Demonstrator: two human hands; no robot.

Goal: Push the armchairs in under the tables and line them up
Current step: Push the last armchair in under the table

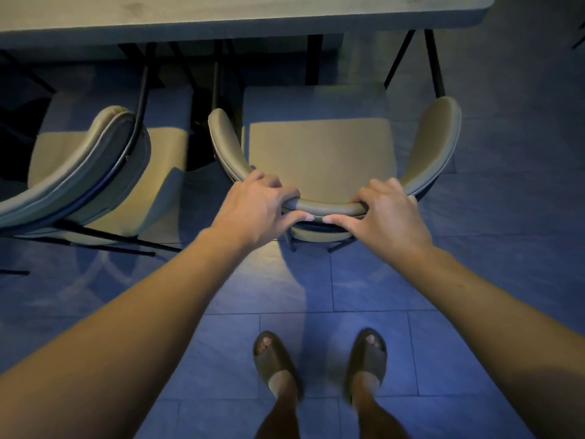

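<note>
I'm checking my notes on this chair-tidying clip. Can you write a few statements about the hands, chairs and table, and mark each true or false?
1. Both hands grip the curved backrest of the armchair in front of the person. True.
2. The left hand rests on the table. False: it holds the backrest beside the right hand.
3. A second armchair stands to the left. True.
4. The second armchair sits square to the table. False: it is turned at an angle.
5. The person is barefoot. False: they wear open-toed slippers.
</note>
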